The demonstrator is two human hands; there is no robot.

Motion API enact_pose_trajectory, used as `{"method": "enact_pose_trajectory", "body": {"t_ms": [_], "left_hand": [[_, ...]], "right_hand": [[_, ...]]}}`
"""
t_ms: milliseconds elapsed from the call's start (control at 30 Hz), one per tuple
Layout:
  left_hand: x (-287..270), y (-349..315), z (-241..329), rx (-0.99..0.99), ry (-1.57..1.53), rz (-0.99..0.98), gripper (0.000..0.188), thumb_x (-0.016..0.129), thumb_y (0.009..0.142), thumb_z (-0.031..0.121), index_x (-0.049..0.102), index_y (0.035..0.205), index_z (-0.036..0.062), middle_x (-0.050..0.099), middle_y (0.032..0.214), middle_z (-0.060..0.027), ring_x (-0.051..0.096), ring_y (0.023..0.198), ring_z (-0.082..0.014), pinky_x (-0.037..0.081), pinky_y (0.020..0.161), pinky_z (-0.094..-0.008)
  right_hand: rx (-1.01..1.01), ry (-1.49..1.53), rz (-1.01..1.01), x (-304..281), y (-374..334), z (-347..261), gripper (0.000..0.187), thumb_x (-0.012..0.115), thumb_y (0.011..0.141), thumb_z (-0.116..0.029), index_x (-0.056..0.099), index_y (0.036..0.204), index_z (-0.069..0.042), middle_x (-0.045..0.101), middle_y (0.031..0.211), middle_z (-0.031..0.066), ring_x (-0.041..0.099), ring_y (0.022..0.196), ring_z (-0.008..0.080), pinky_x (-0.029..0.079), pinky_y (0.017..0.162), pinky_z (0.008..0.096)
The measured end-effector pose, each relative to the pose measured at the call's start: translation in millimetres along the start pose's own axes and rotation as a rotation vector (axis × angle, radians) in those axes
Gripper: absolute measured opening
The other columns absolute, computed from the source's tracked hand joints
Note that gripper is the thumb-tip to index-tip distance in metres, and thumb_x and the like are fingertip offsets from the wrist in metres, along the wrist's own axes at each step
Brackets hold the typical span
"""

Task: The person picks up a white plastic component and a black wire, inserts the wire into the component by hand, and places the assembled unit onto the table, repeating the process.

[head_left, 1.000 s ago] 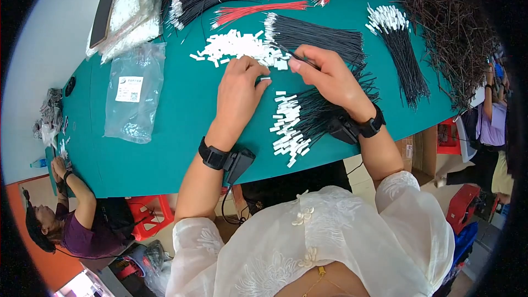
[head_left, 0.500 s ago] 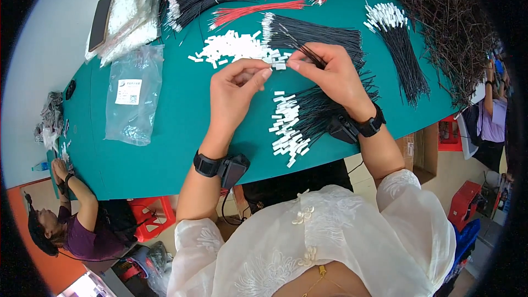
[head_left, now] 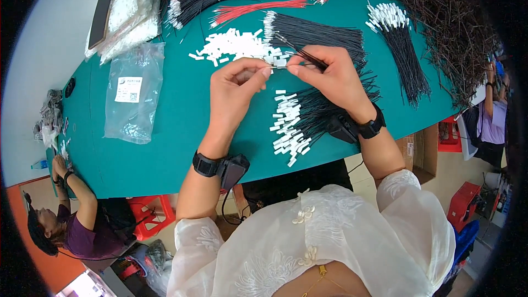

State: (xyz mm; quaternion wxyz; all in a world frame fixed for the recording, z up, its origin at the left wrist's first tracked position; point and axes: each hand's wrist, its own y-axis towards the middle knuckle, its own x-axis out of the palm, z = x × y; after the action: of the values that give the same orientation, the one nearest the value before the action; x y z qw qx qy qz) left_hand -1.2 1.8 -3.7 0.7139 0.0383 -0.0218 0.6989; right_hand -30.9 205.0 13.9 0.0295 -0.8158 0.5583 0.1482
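Observation:
My right hand (head_left: pixel 338 80) is closed round several black wires (head_left: pixel 312 59), whose ends stick out toward the far left. Its thumb and forefinger pinch close to the fingertips of my left hand (head_left: pixel 234 91), with a thin wire end (head_left: pixel 279 67) showing across the small gap. My left thumb and forefinger are pressed together; what they grip is too small to make out. Just beyond the fingertips lies a loose pile of small white connector housings (head_left: pixel 234 45). Nearer me, under my right wrist, black wires with white housings (head_left: pixel 289 126) on their ends lie fanned out.
Behind the hands lie a black wire bundle (head_left: pixel 319 32), red wires (head_left: pixel 258 6) and thicker bundles. A capped bundle (head_left: pixel 399 49) and a brown tangled heap (head_left: pixel 445 27) are at right. A plastic bag (head_left: pixel 133 115) and phone (head_left: pixel 102 17) lie left. A co-worker (head_left: pixel 77 220) sits far left.
The fingertips of both hands stay nearly in place, and a thin wire end now shows between them. The black wires in my right hand have tilted slightly lower.

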Motion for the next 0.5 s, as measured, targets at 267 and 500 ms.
{"method": "enact_pose_trajectory", "body": {"t_ms": [267,500], "left_hand": [[2.7,-2.7,-0.2,0.049,-0.005,-0.004,0.011,0.069,0.085,0.004,0.069,0.094,-0.0021,0.068,0.080,-0.0024,0.060,0.066,-0.0067,0.047,0.060,-0.0191],[-0.8,-0.9,4.0,-0.001,-0.091,0.013,0.017,0.067,0.087,0.005,0.069,0.103,-0.0018,0.070,0.088,-0.0073,0.064,0.073,-0.0100,0.052,0.066,-0.0215]], "right_hand": [[0.050,0.055,0.025,2.8,-0.3,-0.4,0.012,0.072,0.082,-0.007,0.067,0.085,0.003,0.049,0.067,-0.0078,0.036,0.062,0.0002,0.028,0.053,0.0186],[0.028,0.063,0.092,0.9,-1.4,-3.7,0.011,0.073,0.081,-0.007,0.067,0.084,0.003,0.048,0.065,-0.0090,0.034,0.060,-0.0001,0.026,0.051,0.0190]]}}
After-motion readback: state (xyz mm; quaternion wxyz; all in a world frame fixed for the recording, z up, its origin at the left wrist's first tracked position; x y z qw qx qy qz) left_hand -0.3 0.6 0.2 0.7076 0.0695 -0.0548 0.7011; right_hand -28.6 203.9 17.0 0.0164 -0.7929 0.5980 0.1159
